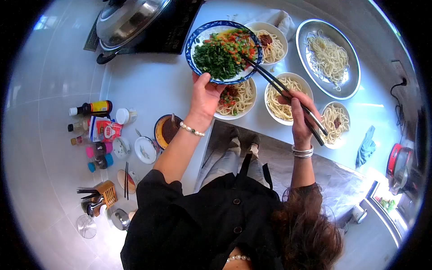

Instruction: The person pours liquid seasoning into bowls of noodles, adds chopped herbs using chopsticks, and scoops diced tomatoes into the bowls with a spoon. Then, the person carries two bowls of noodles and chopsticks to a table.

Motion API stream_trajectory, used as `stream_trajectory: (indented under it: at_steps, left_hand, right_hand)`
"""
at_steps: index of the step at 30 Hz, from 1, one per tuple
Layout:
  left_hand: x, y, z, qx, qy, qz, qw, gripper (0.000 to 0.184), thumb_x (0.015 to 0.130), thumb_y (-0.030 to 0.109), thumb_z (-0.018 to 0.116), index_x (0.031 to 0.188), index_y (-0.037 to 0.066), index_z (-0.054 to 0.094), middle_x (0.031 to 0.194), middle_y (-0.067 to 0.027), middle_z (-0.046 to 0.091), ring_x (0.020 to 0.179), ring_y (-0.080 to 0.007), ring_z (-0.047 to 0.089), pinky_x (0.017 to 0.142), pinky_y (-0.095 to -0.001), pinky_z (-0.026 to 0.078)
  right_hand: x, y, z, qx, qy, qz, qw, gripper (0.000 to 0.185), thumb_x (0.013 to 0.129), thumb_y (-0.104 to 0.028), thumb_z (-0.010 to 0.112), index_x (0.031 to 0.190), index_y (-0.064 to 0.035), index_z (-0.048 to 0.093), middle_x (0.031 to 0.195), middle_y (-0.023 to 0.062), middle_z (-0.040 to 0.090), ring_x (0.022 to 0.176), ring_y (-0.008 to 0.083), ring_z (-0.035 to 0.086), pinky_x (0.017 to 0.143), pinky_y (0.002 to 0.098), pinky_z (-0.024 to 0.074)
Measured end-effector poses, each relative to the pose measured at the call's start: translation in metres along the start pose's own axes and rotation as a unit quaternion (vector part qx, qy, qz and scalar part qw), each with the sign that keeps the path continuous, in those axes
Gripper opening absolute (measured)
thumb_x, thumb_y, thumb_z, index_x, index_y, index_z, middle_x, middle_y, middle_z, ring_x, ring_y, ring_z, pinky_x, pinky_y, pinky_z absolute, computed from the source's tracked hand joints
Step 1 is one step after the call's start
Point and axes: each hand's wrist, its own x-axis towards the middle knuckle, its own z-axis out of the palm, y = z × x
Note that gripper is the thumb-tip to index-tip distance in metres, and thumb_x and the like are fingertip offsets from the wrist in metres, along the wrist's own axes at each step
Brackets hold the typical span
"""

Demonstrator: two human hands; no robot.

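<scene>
My left hand [204,96] grips the near rim of a blue-and-white plate [191,47], raised over the counter. On it lie chopped greens [216,60] and diced red and green peppers [240,42]. My right hand [299,112] is closed around black chopsticks [272,78], their tips among the peppers. Partly under the plate stands a noodle bowl [240,103] topped with red sauce and some chopped bits. Another noodle bowl [272,42] with dark red sauce is behind it. Below my right hand is a bowl of plain noodles [279,101]; a sauced noodle bowl [335,123] stands further right.
A steel tray [310,81] of noodles stands at the back right, near a blue cloth [366,146]. A lidded wok [130,20] sits at the back left. Several bottles [92,108], a sauce bowl [166,130] and a chopstick holder [107,193] line the left side.
</scene>
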Motion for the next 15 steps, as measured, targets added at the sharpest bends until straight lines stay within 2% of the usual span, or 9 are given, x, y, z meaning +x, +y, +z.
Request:
stream_trajectory:
  at_steps: [7, 15]
  left_hand:
    - [0.009, 0.011, 0.002, 0.041, 0.007, -0.013, 0.999, 0.041, 0.075, 0.006, 0.052, 0.115, 0.014, 0.043, 0.114, -0.009, 0.048, 0.106, -0.0262, 0.046, 0.086, -0.0438, 0.045]
    - [0.014, 0.015, -0.01, 0.067, 0.011, -0.046, 0.997, 0.041, 0.076, 0.007, 0.051, 0.116, 0.011, 0.042, 0.114, -0.0089, 0.047, 0.106, -0.0263, 0.045, 0.086, -0.0433, 0.044]
  right_hand:
    - [0.009, 0.023, 0.006, -0.033, -0.009, -0.011, 0.999, 0.017, 0.08, 0.004, 0.05, 0.095, 0.0023, 0.057, 0.088, 0.0128, 0.061, 0.078, 0.018, 0.062, 0.072, 0.027, 0.0487]
    - [0.021, 0.036, 0.003, -0.05, 0.0, -0.034, 0.998, 0.016, 0.081, 0.003, 0.05, 0.096, 0.0024, 0.057, 0.089, 0.013, 0.061, 0.082, 0.0182, 0.061, 0.074, 0.0273, 0.0479]
